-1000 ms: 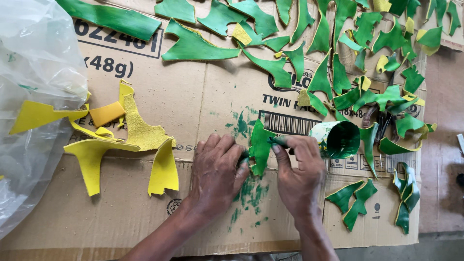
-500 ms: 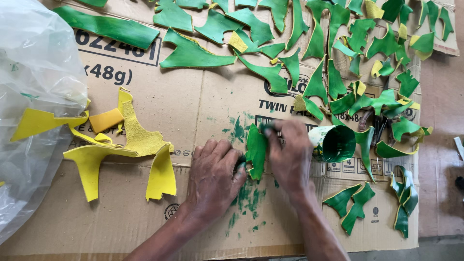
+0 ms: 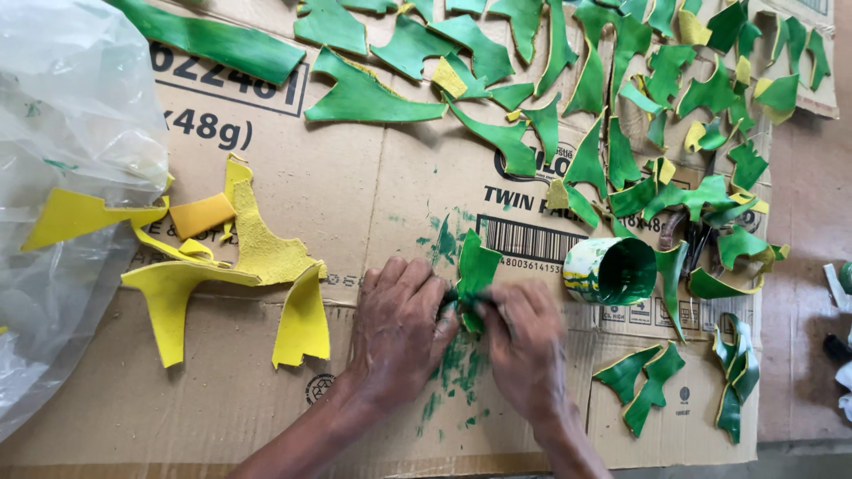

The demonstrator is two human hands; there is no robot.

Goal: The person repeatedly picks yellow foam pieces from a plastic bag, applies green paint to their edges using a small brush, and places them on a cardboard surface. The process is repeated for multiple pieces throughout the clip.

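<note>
Two bare hands work together near the bottom edge of a flattened brown cardboard sheet, the only view being the head camera looking straight down. The left hand presses its fingers against a small green leaf-shaped offcut, while the right hand pinches the same offcut from the other side; both hands are closed on it, though whether the right also holds a tool is hidden by the fingers. The offcut sits just above a patch of green smears and crumbs on the cardboard, between the two wrists.

Just right of the hands lies a short green-lined tube on its side. Along the top edge and the right side, many green curved scraps lie spread out, some with yellow backs showing. Toward the left edge a cluster of yellow rough-surfaced scraps lies well apart from the hands, and a crumpled clear plastic bag covers the left corner.

Judging by the spread, much material is already laid out, while the piece in hand is not finished; how many remain cannot be told.
</note>
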